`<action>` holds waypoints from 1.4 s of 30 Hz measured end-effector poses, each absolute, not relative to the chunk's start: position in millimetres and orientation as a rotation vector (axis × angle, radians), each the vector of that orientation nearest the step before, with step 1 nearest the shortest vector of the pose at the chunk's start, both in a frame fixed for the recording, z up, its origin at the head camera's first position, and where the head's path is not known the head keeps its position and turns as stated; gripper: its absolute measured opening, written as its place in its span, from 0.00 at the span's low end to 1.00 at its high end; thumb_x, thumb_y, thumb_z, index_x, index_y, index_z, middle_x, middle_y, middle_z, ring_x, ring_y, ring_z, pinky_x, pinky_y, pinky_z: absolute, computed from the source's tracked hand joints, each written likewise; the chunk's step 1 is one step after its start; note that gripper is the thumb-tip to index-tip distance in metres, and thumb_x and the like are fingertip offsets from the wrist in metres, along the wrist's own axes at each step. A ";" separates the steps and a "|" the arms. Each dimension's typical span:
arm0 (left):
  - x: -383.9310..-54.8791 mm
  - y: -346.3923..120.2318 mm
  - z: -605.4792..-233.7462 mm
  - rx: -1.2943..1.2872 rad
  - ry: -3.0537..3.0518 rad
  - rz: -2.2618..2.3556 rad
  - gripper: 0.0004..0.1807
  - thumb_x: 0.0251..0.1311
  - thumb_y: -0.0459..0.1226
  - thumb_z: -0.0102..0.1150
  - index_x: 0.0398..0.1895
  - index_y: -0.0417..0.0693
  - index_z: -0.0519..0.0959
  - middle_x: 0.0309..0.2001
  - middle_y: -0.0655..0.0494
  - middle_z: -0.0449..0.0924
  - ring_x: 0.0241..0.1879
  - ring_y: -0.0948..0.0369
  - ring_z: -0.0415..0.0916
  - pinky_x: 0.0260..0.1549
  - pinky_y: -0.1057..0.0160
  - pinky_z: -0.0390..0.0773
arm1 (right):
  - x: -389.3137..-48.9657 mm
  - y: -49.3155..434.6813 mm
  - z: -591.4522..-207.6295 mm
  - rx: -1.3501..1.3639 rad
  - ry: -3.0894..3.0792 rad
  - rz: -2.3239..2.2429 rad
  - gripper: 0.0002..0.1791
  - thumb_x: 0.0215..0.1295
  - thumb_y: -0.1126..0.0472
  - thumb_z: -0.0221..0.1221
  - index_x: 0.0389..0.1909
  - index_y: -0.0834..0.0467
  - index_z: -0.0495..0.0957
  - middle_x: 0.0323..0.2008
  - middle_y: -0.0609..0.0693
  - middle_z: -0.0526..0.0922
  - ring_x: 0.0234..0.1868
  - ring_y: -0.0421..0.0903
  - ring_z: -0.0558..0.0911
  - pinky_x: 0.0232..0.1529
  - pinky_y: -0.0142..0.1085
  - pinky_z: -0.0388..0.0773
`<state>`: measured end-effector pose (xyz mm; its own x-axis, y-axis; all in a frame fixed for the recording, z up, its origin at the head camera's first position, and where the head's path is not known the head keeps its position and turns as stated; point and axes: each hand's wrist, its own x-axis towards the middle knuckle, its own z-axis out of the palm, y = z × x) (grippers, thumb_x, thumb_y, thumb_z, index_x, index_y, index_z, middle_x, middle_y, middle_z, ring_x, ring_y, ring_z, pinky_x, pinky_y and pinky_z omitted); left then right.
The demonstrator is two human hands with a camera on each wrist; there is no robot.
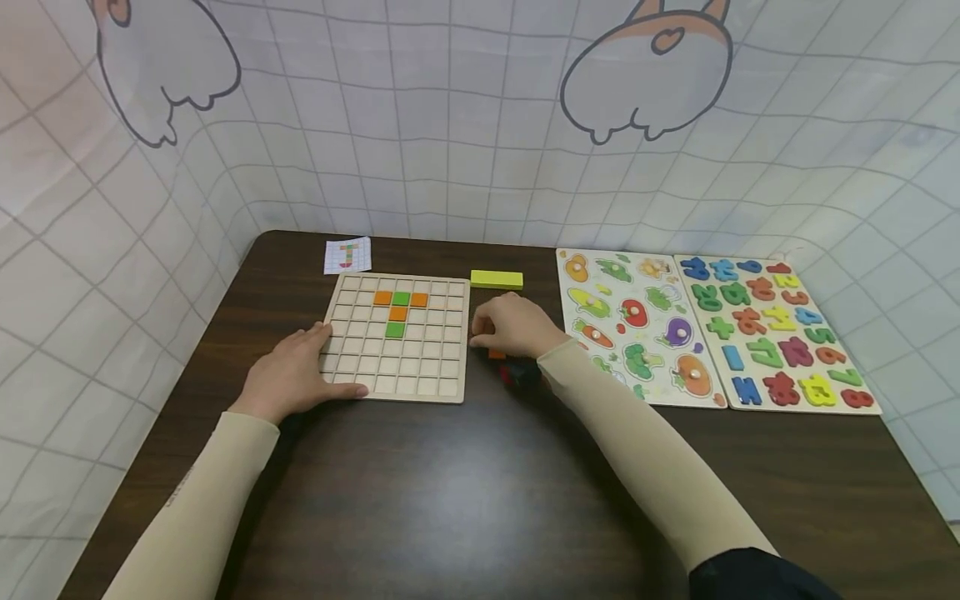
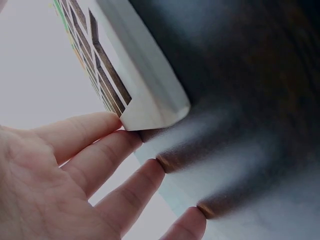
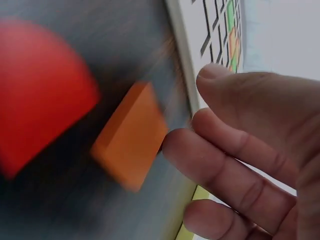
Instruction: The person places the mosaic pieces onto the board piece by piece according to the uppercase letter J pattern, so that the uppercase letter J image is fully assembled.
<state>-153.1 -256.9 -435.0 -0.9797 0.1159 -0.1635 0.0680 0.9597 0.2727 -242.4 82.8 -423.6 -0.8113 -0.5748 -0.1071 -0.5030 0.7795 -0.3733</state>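
A pale wooden grid board (image 1: 442, 367) lies on the dark table, with several orange and green square tiles (image 1: 398, 314) set in a T shape in its upper part. My left hand (image 1: 288, 375) rests at the board's left side, fingers along the edge and thumb at the near border. In the left wrist view its fingers look spread and nearly straight. To the right of the board, my right hand (image 1: 517, 325) hovers low with bent fingers. An orange block (image 3: 132, 140) lies near those fingertips, and nothing shows between thumb and fingers. A red rounded block (image 3: 40, 95) lies beside it.
Behind the board lies a small printed pattern card (image 1: 347, 257). A yellow bar (image 1: 497, 280) sits just past its right corner. Further right are a vegetable puzzle board (image 1: 615, 327) and a puzzle board with coloured characters (image 1: 776, 333). A white grid-patterned curtain (image 1: 450, 150) hangs behind the table.
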 end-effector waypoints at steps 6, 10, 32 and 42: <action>-153.5 -255.1 -435.4 0.132 2.920 0.401 0.71 0.43 0.74 0.71 0.81 0.38 0.57 0.80 0.31 0.56 0.78 0.33 0.56 0.65 0.28 0.70 | -237.4 105.1 -426.2 -0.806 2.761 -0.414 0.16 0.59 0.47 0.75 0.44 0.49 0.89 0.40 0.44 0.90 0.44 0.44 0.85 0.49 0.42 0.84; -153.7 -255.0 -435.1 0.123 2.911 0.405 0.72 0.42 0.74 0.71 0.81 0.37 0.56 0.80 0.31 0.55 0.78 0.33 0.56 0.65 0.28 0.70 | -234.0 111.5 -427.5 -0.833 2.776 -0.381 0.15 0.57 0.48 0.75 0.43 0.49 0.89 0.40 0.44 0.90 0.45 0.45 0.84 0.51 0.43 0.83; -154.3 -256.8 -437.1 0.133 2.924 0.405 0.71 0.42 0.75 0.70 0.81 0.39 0.58 0.80 0.31 0.56 0.78 0.33 0.57 0.63 0.28 0.71 | -231.6 38.5 -427.4 -0.977 2.827 -0.495 0.11 0.62 0.50 0.72 0.43 0.50 0.90 0.40 0.44 0.90 0.43 0.42 0.84 0.49 0.38 0.82; -154.1 -257.7 -436.8 0.145 2.929 0.401 0.72 0.42 0.76 0.69 0.81 0.38 0.58 0.80 0.31 0.56 0.78 0.33 0.58 0.63 0.28 0.72 | -231.0 -12.9 -424.3 -1.012 2.811 -0.437 0.11 0.64 0.49 0.71 0.43 0.49 0.89 0.40 0.43 0.90 0.42 0.41 0.83 0.48 0.38 0.81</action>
<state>-154.1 -257.7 -436.8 -0.9789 0.1203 -0.1653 0.0714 0.9588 0.2750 -231.0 -12.9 -424.3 -0.7685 -0.6396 -0.0169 -0.6043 0.7343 -0.3092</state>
